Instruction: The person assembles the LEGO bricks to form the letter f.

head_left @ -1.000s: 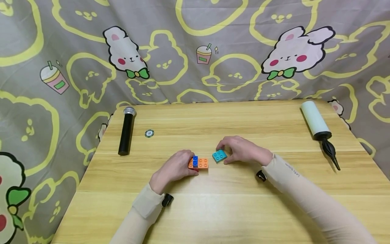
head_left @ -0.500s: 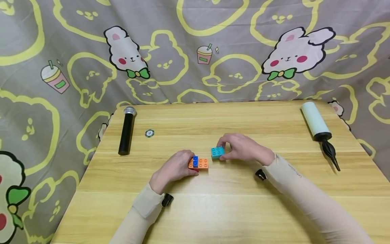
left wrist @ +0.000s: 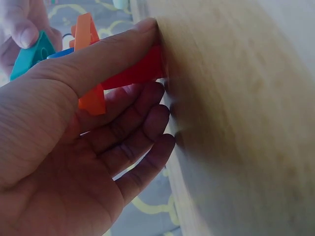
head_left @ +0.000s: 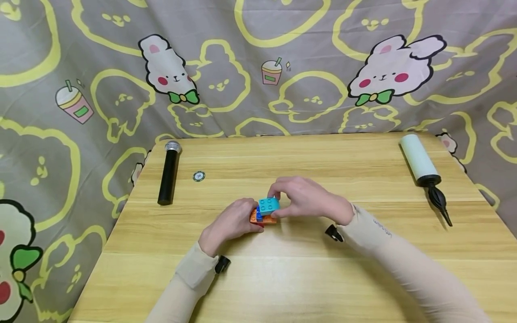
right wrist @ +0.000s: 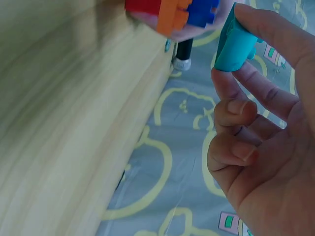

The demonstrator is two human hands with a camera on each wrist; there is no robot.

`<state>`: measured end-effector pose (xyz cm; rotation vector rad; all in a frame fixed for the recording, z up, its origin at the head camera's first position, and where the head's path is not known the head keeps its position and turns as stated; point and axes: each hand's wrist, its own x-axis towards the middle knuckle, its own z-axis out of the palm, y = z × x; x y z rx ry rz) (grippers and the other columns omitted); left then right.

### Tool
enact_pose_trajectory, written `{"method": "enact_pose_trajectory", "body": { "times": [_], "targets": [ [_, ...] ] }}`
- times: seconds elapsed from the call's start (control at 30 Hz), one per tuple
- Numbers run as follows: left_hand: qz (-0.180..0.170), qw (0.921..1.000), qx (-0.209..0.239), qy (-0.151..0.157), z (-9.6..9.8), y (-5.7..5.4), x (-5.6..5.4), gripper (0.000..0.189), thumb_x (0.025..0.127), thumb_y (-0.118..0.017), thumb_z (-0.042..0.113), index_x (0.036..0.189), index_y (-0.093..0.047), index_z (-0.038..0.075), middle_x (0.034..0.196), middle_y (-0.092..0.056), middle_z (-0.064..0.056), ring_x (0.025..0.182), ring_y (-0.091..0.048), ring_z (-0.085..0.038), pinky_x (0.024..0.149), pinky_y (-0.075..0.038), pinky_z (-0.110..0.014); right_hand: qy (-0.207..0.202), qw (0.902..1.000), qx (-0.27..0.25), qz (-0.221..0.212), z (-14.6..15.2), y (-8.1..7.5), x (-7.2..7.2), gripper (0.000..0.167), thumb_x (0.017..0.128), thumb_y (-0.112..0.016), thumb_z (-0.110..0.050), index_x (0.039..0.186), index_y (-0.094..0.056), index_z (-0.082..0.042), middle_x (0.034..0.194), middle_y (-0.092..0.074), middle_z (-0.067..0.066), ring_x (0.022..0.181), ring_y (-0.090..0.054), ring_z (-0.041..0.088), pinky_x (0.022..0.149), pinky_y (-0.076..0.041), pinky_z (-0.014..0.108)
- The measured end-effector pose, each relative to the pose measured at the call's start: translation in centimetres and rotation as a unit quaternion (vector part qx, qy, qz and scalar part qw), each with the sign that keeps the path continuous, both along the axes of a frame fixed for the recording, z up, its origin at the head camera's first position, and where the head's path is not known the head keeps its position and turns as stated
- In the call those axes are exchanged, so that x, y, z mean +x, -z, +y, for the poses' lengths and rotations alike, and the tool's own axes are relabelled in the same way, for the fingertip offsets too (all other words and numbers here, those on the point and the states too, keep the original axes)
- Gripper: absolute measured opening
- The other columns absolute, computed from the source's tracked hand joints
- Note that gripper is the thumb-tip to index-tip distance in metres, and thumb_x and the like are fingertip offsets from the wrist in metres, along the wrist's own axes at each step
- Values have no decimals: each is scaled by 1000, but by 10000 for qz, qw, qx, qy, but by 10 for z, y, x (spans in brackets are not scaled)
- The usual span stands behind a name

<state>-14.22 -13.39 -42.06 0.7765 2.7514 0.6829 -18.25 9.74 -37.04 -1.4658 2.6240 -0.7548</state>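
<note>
My left hand (head_left: pixel 231 220) holds a stack of toy building bricks low on the table, thumb on one side and fingers on the other. At the bottom of the stack is a red brick (left wrist: pixel 135 69), then a wider orange brick (head_left: pixel 253 216), with a small blue brick (head_left: pixel 259 216) on top. Between thumb and fingertips my right hand (head_left: pixel 308 198) pinches a teal brick (head_left: pixel 268 206), studs up and hollow underside toward the stack. In the right wrist view a gap shows between the teal brick (right wrist: pixel 236 46) and the blue brick (right wrist: pixel 201 12).
A black microphone (head_left: pixel 168 175) lies at the table's left, with a round chip (head_left: pixel 199 176) beside it. At the far right lies a pale hand pump (head_left: pixel 419 157) with a black nozzle. A patterned curtain (head_left: pixel 226 27) hangs behind the wooden table (head_left: pixel 299 278).
My right hand has lifted the teal brick, turned it, and carried it left to just over the stack. The left hand and its bricks have stayed in place.
</note>
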Motion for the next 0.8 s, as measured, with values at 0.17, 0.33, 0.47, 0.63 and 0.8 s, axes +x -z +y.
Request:
{"method": "enact_pose_trajectory", "body": {
  "times": [0.17, 0.33, 0.47, 0.63, 0.8],
  "targets": [
    [-43, 10000, 89, -12, -1, 2, 1, 46, 75, -89, 26, 100, -58, 2, 84, -56, 0, 71, -51, -15, 66, -46, -30, 48, 9996, 198, -211, -9, 4, 3, 32, 78, -83, -39, 99, -67, -21, 89, -57, -11, 75, -55, 13, 61, -45, 28],
    [-14, 9999, 150, 12, -1, 4, 1, 46, 75, -89, 26, 99, -58, 3, 83, -56, 1, 70, -50, -14, 66, -46, -29, 94, 9994, 215, -237, -12, 6, 5, 33, 78, -84, -38, 99, -66, -20, 88, -58, -8, 75, -58, 19, 61, -44, 28],
    [-27, 9998, 196, 1, -1, 3, 1, 45, 75, -89, 24, 99, -58, 3, 83, -56, 1, 70, -51, -14, 66, -46, -30, 100, 9997, 186, -140, -13, 7, 7, 33, 77, -84, -38, 98, -65, -20, 87, -57, -8, 74, -56, 15, 60, -44, 27],
    [-48, 9998, 209, -23, -1, 2, 1, 45, 75, -89, 24, 99, -57, 3, 84, -56, 1, 71, -51, -14, 67, -46, -30, 137, 9997, 182, -26, -14, 7, 9, 32, 77, -84, -37, 97, -64, -20, 86, -57, -7, 70, -51, 10, 58, -43, 26],
    [-70, 9998, 160, -61, -1, 2, 0, 45, 75, -89, 25, 99, -57, 4, 84, -56, 1, 71, -51, -14, 67, -46, -30, 287, 9992, 263, 8, -15, 6, 11, 32, 77, -85, -36, 96, -64, -20, 86, -58, -5, 67, -49, 9, 54, -42, 26]
  ]
}}
